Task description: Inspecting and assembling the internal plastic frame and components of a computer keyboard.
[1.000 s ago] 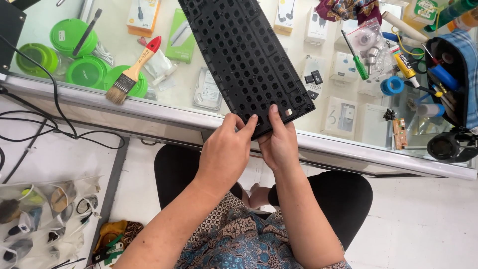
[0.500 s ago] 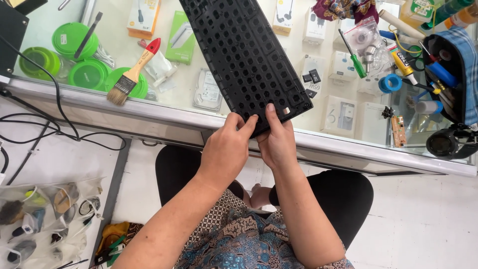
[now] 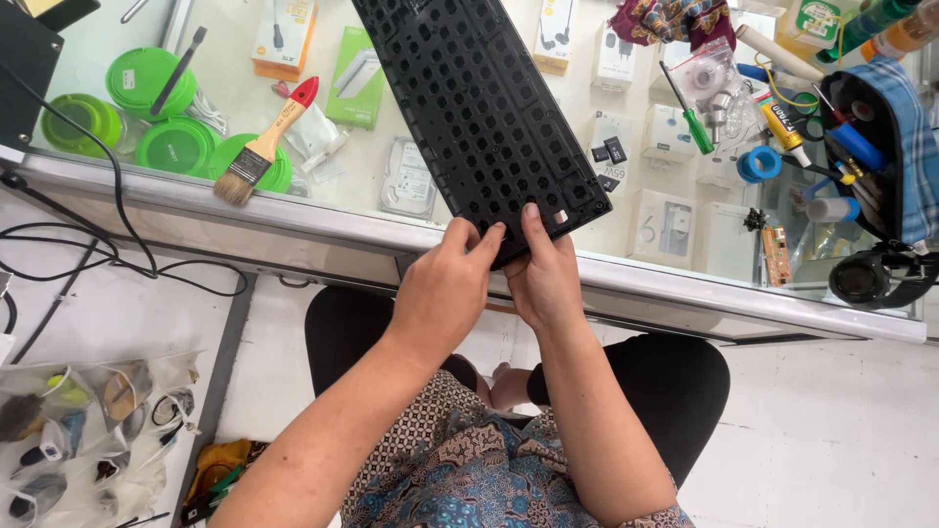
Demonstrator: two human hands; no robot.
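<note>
The person holds a black keyboard frame, a long plastic plate full of empty key holes, by its near end. It lies slanted over the glass counter, its near end jutting just past the counter's front edge and its far end running out of view at the top. The left hand is closed on the near left corner of the frame, fingers curled over its edge. The right hand grips the near end just beside it, with its fingertips pressed on the frame's top face and the rest of the hand below the edge. The two hands touch each other.

On the counter's left part, a paintbrush with a red-tipped wooden handle lies across green round lids. Nearer the frame, a bare hard drive lies flat, and small boxed items show through the glass. To the right of the frame, a green-handled screwdriver lies near a blue tape roll. At the counter's right end, a blue pouch holds tools. Black cables hang from the counter's left end over the white floor, and a clear bag of small parts lies at the lower left.
</note>
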